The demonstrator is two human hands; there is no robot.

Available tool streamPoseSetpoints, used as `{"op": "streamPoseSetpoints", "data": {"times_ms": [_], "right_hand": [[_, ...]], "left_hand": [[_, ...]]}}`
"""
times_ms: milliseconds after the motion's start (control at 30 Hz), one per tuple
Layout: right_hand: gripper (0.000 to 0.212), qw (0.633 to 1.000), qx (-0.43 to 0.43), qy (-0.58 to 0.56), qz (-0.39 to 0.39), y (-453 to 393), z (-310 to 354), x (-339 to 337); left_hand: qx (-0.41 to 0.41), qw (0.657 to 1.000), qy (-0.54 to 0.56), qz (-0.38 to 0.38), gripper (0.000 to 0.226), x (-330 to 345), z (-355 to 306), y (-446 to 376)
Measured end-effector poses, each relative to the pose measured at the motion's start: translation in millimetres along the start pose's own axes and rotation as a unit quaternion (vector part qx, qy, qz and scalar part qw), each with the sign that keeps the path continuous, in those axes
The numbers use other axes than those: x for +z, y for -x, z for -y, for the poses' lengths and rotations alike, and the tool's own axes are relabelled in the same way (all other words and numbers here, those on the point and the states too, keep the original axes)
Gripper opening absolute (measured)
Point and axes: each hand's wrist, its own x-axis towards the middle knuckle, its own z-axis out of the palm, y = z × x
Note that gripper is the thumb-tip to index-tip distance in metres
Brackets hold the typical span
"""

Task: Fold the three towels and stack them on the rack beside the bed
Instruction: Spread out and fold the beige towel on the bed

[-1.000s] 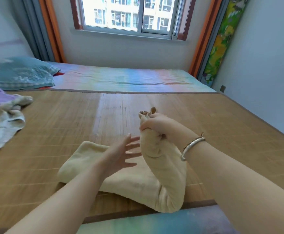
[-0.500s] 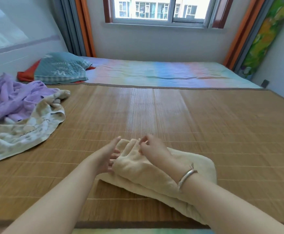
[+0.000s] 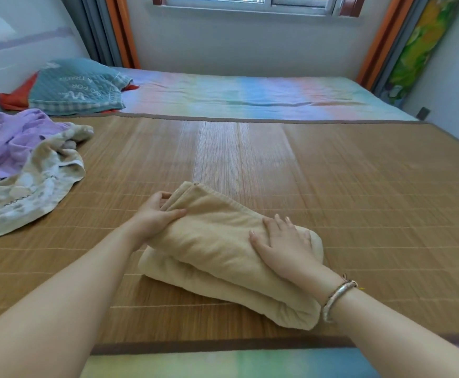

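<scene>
- On the near side of the bamboo mat [image 3: 250, 159], both hands down on a folded beige towel [image 3: 217, 241].
- Left hand [image 3: 154, 214] at the towel's far left end: thumb laid across the top layer, fingers tucked round the edge, gripping the fold.
- Right hand [image 3: 283, 241] flat on the towel's right part, fingers straight and spread, palm pressing the cloth, clutching nothing.
- Silver bangle [image 3: 337, 298] round the right wrist, just beside the towel's near right end.
- Beige towel folded over itself in thick layers, lying slantwise on the mat from far left to near right, with the rounded fold at the near end.
- Well apart to the left, on the same mat: a patterned cream towel [image 3: 29, 186] in a loose crumple, unfolded.
- Touching and partly overlapping that one, a purple towel [image 3: 7, 137], also bunched up, running off the left edge.
- Beyond the mat, a pastel rainbow sheet [image 3: 250, 96] across the far part of the bed; same sheet showing again along the bottom edge, nearer than the mat.
- At the far left corner, a teal pillow [image 3: 78, 88] with pale lettering, lying over something red [image 3: 15, 96].
- Behind the bed, a wall under a window [image 3: 255, 4], orange and grey curtains [image 3: 113, 28] on both sides, a green and yellow patterned panel [image 3: 419, 47] at the right.
- No rack in view.
</scene>
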Motion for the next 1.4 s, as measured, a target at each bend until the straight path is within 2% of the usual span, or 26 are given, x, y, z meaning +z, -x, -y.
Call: {"op": "streamPoseSetpoints", "data": {"times_ms": [100,233,333,400,467,533,633,700,733,800,867,1000,1067,1167,1300,1400], "right_hand": [[0.072,0.999,-0.001,0.028,0.016,6,5,16],[0.071,0.998,-0.015,0.068,0.001,16,4,36],[0.064,0.999,-0.029,0.003,-0.025,15,-1,34],[0.054,0.991,-0.030,-0.088,-0.096,20,-5,29],[0.046,0.971,0.016,-0.154,-0.181,28,-14,24],[0.051,0.953,0.108,-0.197,-0.204,37,-29,22],[0.080,0.909,0.251,-0.316,-0.108,52,-48,18],[0.093,0.854,0.306,-0.420,-0.021,59,-50,15],[0.099,0.840,0.313,-0.443,0.011,62,-49,14],[0.114,0.842,0.297,-0.448,0.047,66,-42,10],[0.122,0.848,0.262,-0.457,0.057,69,-26,3],[0.096,0.871,0.188,-0.453,0.035,77,36,-22],[0.092,0.878,0.147,-0.455,0.012,82,77,-35],[0.098,0.886,0.089,-0.455,-0.001,90,139,-51],[0.072,0.904,0.009,-0.427,0.005,102,232,-71],[0.062,0.903,-0.059,-0.426,0.013,107,291,-78]], "left_hand": [[-0.028,0.999,-0.045,0.001,0.054,2,24,3],[-0.053,0.997,-0.027,-0.056,0.050,28,48,10],[-0.098,0.988,-0.077,-0.091,0.065,29,53,8],[-0.149,0.982,-0.089,-0.073,0.078,24,53,8],[-0.164,0.984,-0.063,-0.040,0.078,23,52,7],[-0.180,0.982,-0.055,-0.027,0.083,21,52,8],[-0.230,0.973,-0.028,0.014,0.110,14,56,14],[-0.248,0.967,0.010,0.058,0.125,9,57,21],[-0.250,0.964,0.036,0.078,0.129,6,56,27],[-0.241,0.964,0.067,0.094,0.133,-1,52,40],[-0.214,0.970,0.079,0.080,0.131,-17,45,57],[-0.162,0.980,0.118,0.013,0.112,-75,28,94],[-0.134,0.977,0.167,-0.027,0.108,-114,26,117],[-0.098,0.965,0.228,-0.080,0.111,-171,33,153],[-0.065,0.941,0.290,-0.162,0.101,-254,57,213],[-0.021,0.929,0.303,-0.210,0.086,-298,60,254]]}}
